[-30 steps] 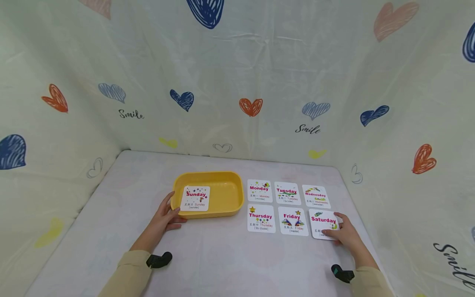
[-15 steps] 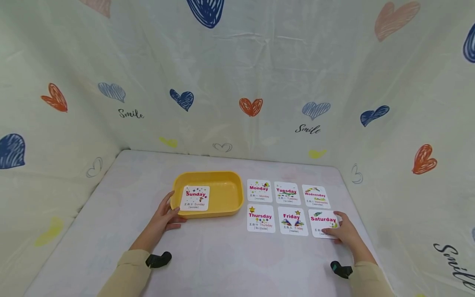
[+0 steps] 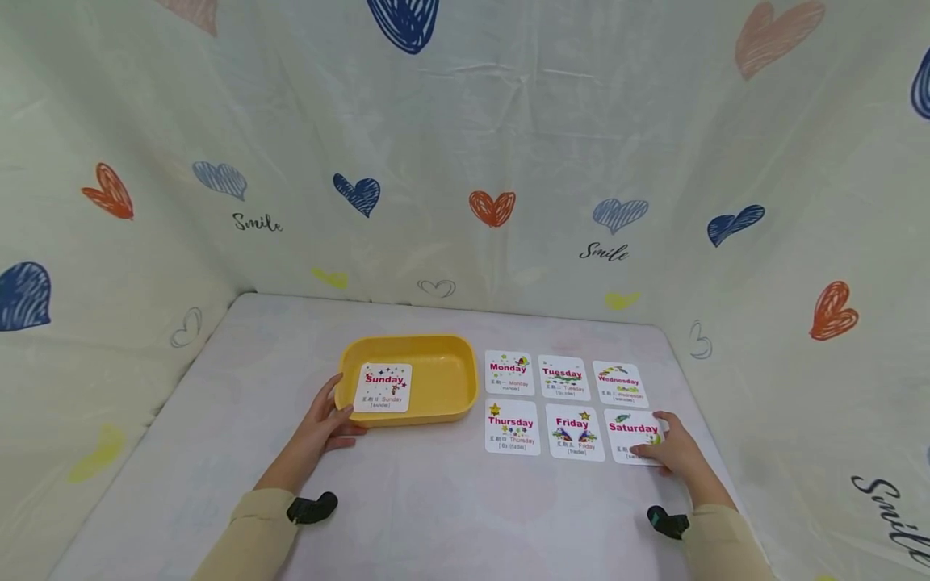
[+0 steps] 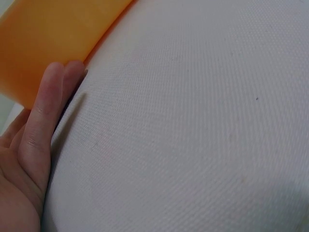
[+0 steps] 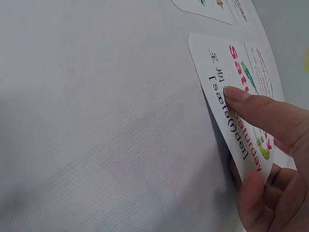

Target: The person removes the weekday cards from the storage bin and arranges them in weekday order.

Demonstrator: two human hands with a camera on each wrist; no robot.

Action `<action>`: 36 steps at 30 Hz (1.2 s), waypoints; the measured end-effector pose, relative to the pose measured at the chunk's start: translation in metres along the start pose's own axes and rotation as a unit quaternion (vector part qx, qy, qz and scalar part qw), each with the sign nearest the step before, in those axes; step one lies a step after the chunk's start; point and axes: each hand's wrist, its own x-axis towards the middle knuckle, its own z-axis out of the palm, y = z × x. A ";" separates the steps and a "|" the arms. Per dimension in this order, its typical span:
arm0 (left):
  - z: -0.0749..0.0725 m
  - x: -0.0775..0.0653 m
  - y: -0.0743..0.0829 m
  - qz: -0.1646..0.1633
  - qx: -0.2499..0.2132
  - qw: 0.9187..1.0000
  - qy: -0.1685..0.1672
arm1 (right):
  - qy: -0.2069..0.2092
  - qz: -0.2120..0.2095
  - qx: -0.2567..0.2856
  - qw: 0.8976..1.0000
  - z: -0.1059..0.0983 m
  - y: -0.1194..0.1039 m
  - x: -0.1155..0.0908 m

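My right hand (image 3: pixel 679 450) pinches the right side of the Saturday card (image 5: pixel 217 72). In the right wrist view its thumb lies on the printed face and other fingers reach under the edge, which is tipped up off the cloth. My left hand (image 3: pixel 314 428) rests against the near left corner of the yellow tray (image 3: pixel 443 379), and the left wrist view has straight fingers (image 4: pixel 44 106) along its outer wall. Inside the tray lies the Sunday card (image 3: pixel 383 388).
Left of the Saturday card are the Friday card (image 3: pixel 575 432) and Thursday card (image 3: pixel 512 427). Behind them lie the Monday (image 3: pixel 509 374), Tuesday (image 3: pixel 564 378) and Wednesday (image 3: pixel 620 384) cards. A curtain with printed hearts (image 3: pixel 492 208) surrounds the table (image 3: pixel 436 500).
The Saturday card's near edge has shifted slightly away from me, more in line with the Friday card, still pinched by my right hand. My left hand and the tray have stayed put.
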 end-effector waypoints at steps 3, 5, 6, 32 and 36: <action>-0.001 0.000 0.000 0.002 0.004 1.000 -0.003 | 0.002 -0.002 -0.012 1.000 0.000 0.000 0.002; -0.002 0.000 -0.001 0.001 0.005 1.000 -0.005 | 0.003 -0.001 -0.019 1.000 0.000 -0.001 0.002; -0.002 0.000 -0.001 0.002 0.004 1.000 -0.005 | 0.003 -0.001 -0.022 1.000 0.000 -0.002 0.002; -0.003 0.002 -0.002 0.002 0.004 1.000 -0.010 | 0.028 -0.024 -0.070 0.997 0.000 0.001 -0.001; -0.002 0.002 -0.003 0.000 0.005 1.000 -0.008 | 0.026 -0.018 -0.038 0.999 0.000 0.002 -0.003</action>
